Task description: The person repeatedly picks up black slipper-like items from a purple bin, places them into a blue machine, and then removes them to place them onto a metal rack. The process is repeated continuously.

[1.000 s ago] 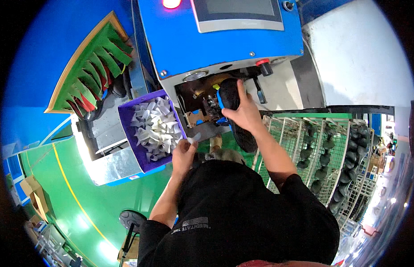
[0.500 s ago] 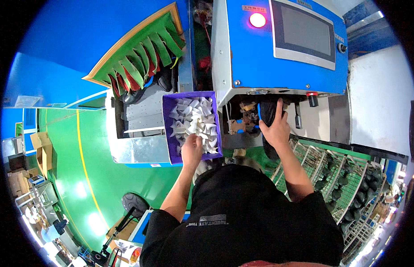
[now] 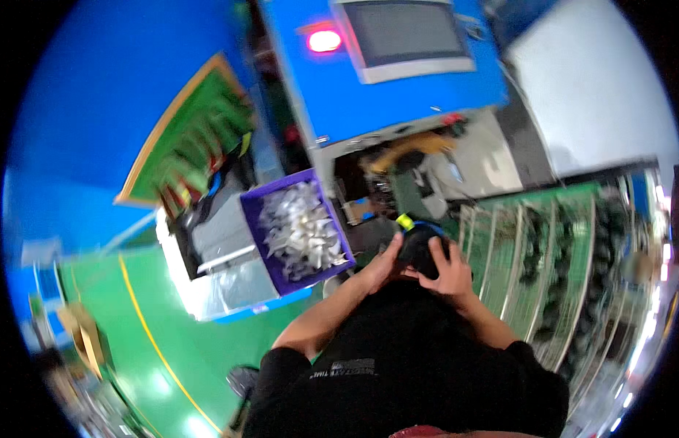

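Shoe (image 3: 415, 252) in black, with some blue trim and a yellow-green tab (image 3: 404, 222) at its far left, is up close to the person's black shirt (image 3: 420, 358), a little right of the middle of the scene. The left hand (image 3: 382, 269) grips it from the left and the right hand (image 3: 449, 273) takes it from the right, fingers spread over the dark upper, so both are holding it; whether some smaller thing is pinched there too, I cannot tell through the blur. Left of the hands I see a purple box (image 3: 275, 266) heaped with loose white pieces (image 3: 299, 230), beside a metal bench (image 3: 233, 290). On the far side of the shoe stands a blue machine (image 3: 387, 102) with its red lamp (image 3: 324, 41) lit, a grey screen (image 3: 401, 33) next to that and dark workings under its near edge. A wire rack (image 3: 493, 248) is near on the right, and green floor (image 3: 171, 343) spreads to the near left.
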Action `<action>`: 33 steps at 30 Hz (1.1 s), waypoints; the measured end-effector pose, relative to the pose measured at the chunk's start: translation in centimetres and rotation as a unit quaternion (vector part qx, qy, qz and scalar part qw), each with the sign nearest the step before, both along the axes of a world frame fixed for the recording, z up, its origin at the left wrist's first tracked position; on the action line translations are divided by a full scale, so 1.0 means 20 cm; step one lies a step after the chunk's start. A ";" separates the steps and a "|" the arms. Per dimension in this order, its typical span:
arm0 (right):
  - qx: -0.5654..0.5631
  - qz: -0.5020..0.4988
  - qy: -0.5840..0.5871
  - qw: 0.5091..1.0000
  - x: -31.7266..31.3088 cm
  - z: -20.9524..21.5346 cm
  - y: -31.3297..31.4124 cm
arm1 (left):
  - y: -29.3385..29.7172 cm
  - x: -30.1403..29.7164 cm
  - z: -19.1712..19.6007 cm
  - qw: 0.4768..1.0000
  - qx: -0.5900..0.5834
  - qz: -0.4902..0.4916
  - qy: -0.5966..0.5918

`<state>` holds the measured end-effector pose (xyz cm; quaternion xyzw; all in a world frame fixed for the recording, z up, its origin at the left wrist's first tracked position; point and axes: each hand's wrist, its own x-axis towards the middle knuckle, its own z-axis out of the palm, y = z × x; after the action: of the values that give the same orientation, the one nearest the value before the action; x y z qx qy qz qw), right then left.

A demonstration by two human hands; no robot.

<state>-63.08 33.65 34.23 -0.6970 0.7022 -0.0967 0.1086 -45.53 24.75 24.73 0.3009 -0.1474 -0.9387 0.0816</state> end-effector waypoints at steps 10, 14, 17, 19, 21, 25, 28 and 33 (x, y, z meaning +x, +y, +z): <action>0.244 -0.189 -0.522 0.795 -0.36 -0.15 -0.14 | 0.21 -0.01 0.02 0.997 -0.010 -0.059 -0.043; 0.104 -0.115 -0.699 0.698 -0.20 -0.26 -0.27 | 0.21 0.04 -0.13 0.992 -0.017 -0.033 -0.123; 0.055 -0.097 -0.640 0.761 -0.44 -0.19 -0.07 | 0.20 0.11 -0.11 0.973 -0.134 -0.025 -0.184; 0.013 -0.067 -0.610 0.789 -0.66 -0.32 0.19 | 0.18 0.06 -0.02 0.978 -0.080 0.025 -0.190; -0.003 -0.196 -0.490 0.849 -0.83 -0.37 0.53 | 0.16 0.07 -0.03 0.963 -0.108 0.090 -0.228; 0.008 -0.634 -0.334 0.698 -0.97 -0.42 1.06 | 0.18 -0.03 0.12 0.908 -0.274 0.051 -0.312; -0.096 -0.796 -0.098 0.589 -1.25 -0.89 1.43 | 0.23 -0.23 0.20 0.838 -0.450 -0.078 -0.298; 0.054 -0.825 -0.174 0.535 -2.02 -1.26 1.93 | 0.42 -0.67 0.49 0.765 -0.507 -0.203 -0.341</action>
<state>-103.53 72.34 9.00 0.2295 0.9369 -0.2243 0.1384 -58.97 33.12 34.44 0.4787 -0.6777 -0.5576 -0.0255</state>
